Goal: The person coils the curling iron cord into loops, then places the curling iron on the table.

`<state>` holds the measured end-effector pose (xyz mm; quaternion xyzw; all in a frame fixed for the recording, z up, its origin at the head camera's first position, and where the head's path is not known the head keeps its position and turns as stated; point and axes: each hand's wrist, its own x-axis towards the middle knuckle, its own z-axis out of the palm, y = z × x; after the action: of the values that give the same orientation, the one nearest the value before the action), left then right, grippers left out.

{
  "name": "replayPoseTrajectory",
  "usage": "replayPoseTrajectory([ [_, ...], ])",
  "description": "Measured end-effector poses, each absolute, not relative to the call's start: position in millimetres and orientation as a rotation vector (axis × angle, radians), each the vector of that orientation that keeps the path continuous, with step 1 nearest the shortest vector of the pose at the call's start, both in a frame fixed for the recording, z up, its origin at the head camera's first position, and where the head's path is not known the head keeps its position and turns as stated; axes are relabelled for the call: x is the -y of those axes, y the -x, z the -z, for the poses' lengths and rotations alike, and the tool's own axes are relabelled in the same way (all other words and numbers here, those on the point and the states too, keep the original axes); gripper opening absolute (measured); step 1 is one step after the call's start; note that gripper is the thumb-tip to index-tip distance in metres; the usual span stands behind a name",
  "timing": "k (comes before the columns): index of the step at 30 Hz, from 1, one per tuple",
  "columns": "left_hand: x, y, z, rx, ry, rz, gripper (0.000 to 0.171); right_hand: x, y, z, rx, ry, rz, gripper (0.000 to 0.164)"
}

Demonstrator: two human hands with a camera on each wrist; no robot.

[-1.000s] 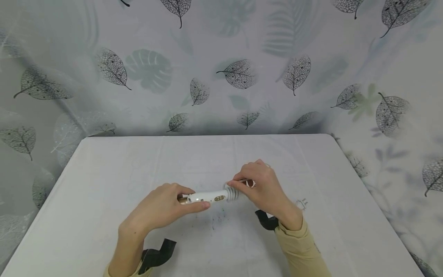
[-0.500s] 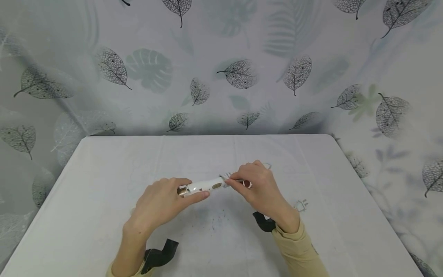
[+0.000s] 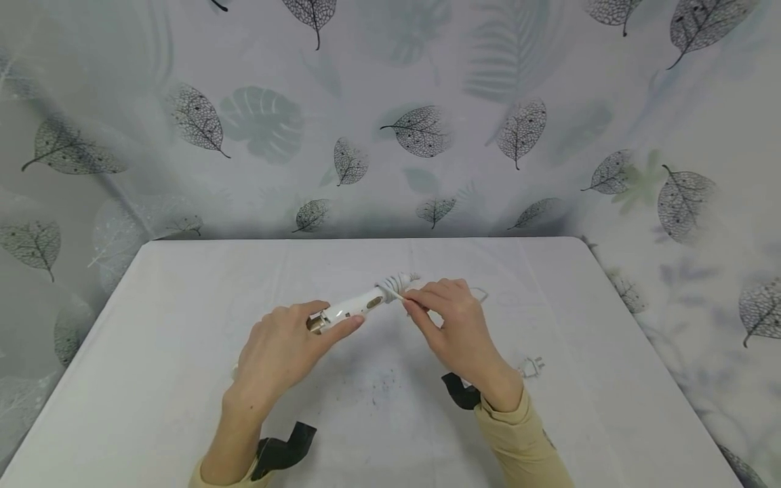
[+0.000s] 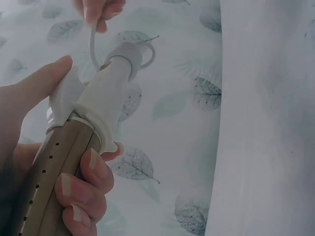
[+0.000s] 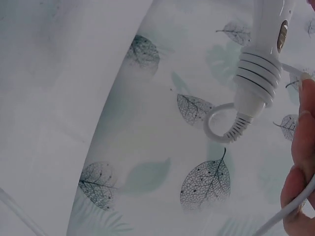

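Observation:
My left hand (image 3: pixel 277 352) grips a curling iron (image 3: pixel 354 307) by its gold-brown barrel (image 4: pixel 47 184), which has a row of small holes. Its fingers curl round the barrel, and the thumb lies along the white clamp lever (image 4: pixel 66 93). The white handle points away and to the right, raised above the table. Several turns of white cord (image 5: pixel 258 76) circle the handle's far end, below an oval gold button panel (image 5: pixel 282 36). At the right of these turns, my right hand (image 3: pixel 454 325) pinches the running cord between thumb and fingers. More cord trails past its lower fingers.
The two-pin plug (image 3: pixel 531 367) lies on the white-covered table (image 3: pixel 122 407), right of my right wrist. A loop of cord (image 3: pixel 480 293) shows behind that hand. Dark specks mark the cloth between my arms. A leaf-patterned curtain (image 3: pixel 378 74) hangs round the table.
The curling iron has swung from nearly level to slanting up and right, its handle end rising. My right hand has passed the cord round it from behind to the near side.

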<state>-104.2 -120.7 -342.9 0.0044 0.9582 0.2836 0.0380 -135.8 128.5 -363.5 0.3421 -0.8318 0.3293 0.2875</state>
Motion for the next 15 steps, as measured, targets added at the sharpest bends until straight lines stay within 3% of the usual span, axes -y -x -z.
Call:
replayPoseTrajectory([
  [9, 128.1, 105.0, 338.6, -2.954, 0.065, -0.925, 0.094, -128.8, 136.6, 361.5, 2.183, -0.910, -0.971, 0.010],
  [15, 128.9, 105.5, 339.9, -2.986, 0.049, -0.981, 0.087, -128.4, 136.4, 360.6, 2.162, -0.870, -1.060, 0.011],
])
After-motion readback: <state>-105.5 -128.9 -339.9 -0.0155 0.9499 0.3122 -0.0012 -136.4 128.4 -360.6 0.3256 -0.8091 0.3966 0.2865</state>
